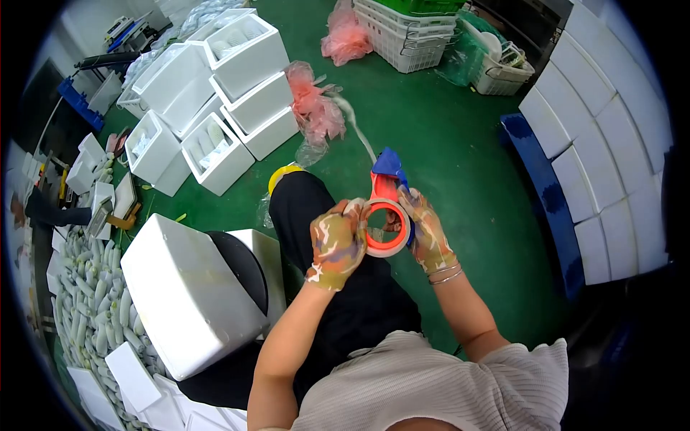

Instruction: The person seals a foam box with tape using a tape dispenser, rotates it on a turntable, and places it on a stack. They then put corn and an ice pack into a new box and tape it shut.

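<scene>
At your far left, a heap of pale green vegetables (97,287) spreads over the floor, with flat white lids (133,375) at its near edge. Just right of the heap, a white foam box (190,287) sits tilted beside your lap, a round black disc (236,267) partly showing behind it. Farther off, open white foam boxes (248,100) stand stacked on the green floor (474,161), some with pale contents inside. Right of that stack lie crumpled pink plastic bags (315,108).

Your left hand (336,244), in a patterned glove, has its fingers curled against the left edge of the tape roll. The red and blue tape dispenser (385,188) is held up above your legs, between your two hands, its tape roll (388,249) towards you and its blue end pointing away. Your right hand (428,230), gloved alike, grips the dispenser's right side, with thin bracelets (445,274) at the wrist.

At the far right, white boxes (600,158) rise in a stacked wall beside a blue pallet (543,201).
</scene>
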### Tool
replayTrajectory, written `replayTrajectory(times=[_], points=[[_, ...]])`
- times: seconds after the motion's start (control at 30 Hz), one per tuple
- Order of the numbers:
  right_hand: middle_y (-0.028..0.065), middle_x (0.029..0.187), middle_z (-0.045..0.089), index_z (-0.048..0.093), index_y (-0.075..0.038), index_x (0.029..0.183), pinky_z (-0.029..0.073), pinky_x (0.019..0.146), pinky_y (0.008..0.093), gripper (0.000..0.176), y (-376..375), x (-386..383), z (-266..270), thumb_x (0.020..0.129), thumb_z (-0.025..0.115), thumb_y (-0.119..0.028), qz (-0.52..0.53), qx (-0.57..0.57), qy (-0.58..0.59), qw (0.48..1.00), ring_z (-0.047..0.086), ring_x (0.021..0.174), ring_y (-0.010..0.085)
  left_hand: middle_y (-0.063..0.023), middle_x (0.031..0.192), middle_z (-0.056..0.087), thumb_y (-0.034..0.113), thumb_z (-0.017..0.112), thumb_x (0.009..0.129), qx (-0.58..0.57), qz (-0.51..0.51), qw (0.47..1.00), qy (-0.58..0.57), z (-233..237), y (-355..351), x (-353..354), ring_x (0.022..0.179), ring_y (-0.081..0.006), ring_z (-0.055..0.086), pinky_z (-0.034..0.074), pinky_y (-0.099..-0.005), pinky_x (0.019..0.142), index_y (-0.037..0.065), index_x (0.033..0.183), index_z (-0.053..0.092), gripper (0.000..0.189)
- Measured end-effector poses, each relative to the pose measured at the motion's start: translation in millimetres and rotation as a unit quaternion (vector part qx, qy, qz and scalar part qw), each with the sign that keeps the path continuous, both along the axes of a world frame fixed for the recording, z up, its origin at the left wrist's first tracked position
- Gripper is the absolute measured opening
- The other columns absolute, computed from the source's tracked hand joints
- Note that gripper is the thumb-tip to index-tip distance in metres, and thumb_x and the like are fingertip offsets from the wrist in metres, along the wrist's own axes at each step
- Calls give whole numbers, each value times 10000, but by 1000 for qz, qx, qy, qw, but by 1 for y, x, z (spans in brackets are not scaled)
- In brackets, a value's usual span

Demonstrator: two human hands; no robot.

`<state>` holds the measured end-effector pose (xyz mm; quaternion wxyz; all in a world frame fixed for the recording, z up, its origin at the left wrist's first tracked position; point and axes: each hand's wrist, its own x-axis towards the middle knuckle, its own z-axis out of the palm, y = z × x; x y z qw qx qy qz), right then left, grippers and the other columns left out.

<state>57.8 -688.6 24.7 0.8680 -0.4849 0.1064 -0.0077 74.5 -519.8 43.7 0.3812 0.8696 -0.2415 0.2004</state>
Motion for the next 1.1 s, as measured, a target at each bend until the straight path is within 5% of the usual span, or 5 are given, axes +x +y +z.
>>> replayTrajectory(times=[0.3,0.53,0.63,0.8,1.1], points=[[46,920,618,548,-7,1205,516,737,285,500,-40,32,-127,855,671,-342,60,-78,227,969,614,809,164,-80,929,653,172,555,938,-618,-95,724,292,-49,24,91,847,-168,636,539,-360,623,15,1072,631,220],[10,696,522,592,-162,1109,453,517,294,324,-71,59,-220,891,609,-400,-65,-107,352,928,523,582,151,-196,1146,583,378,652,897,-477,-72,787,385,22,53,380,983,-358,630,540,-481,788,1,1272,448,569],[36,746,572,574,-82,968,483,537,293,364,-69,64,-236,861,652,-421,-49,-63,336,938,559,599,155,-207,1166,575,331,630,910,-218,45,958,180,-72,105,400,1090,-324,589,501,-396,899,-11,1340,405,593],[39,742,572,558,-42,1013,499,578,308,321,-48,75,-251,880,677,-309,-58,-64,362,928,573,640,162,-239,1180,609,398,740,704,236,200,830,464,-213,169,282,1124,-384,579,467,-414,954,37,1168,551,618],[48,934,577,527,-11,1104,508,721,297,354,-1,196,-131,885,678,-245,-25,-132,123,983,570,768,132,-190,1052,670,98,646,725,-14,309,903,298,-166,180,229,974,-326,656,511,-373,853,67,1081,650,357]])
